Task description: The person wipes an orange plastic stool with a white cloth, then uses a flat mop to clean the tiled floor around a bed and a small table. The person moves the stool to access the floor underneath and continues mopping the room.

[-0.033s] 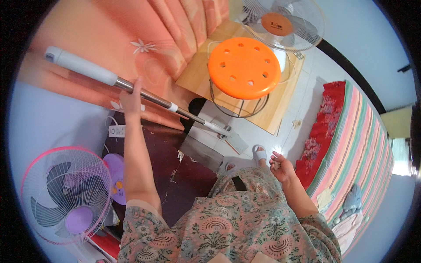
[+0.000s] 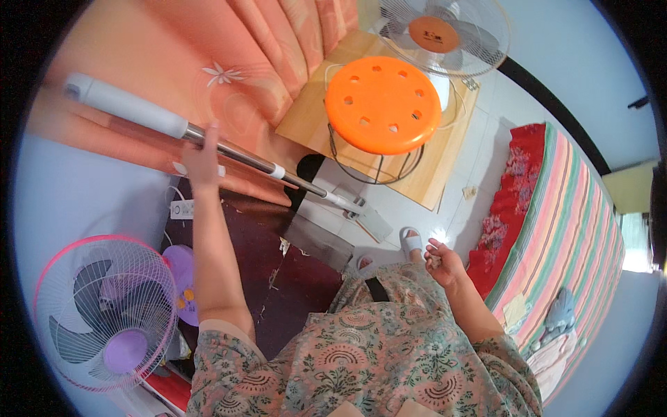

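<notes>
Left arm (image 2: pixel 221 271) is stretched pretty straight out front, left hand (image 2: pixel 203 165) curled in a grip. Right arm (image 2: pixel 479 313) sits lower, right hand (image 2: pixel 445 267) kinda loose, fingers (image 2: pixel 439 247) half bent.

A bedroom in a home is indicated. A bed (image 2: pixel 549 208) is covered with a striped sheet (image 2: pixel 566 243) and edged by a red frill (image 2: pixel 511 181), and crumpled fabric (image 2: pixel 559 313) is strewn on it. A curtain (image 2: pixel 253 62) is hung along one side, a purple fan (image 2: pixel 125 351) and an orange fan (image 2: pixel 433 35) are set out, and slippers (image 2: pixel 411 242) are worn on the tiled floor (image 2: pixel 478 160).
</notes>
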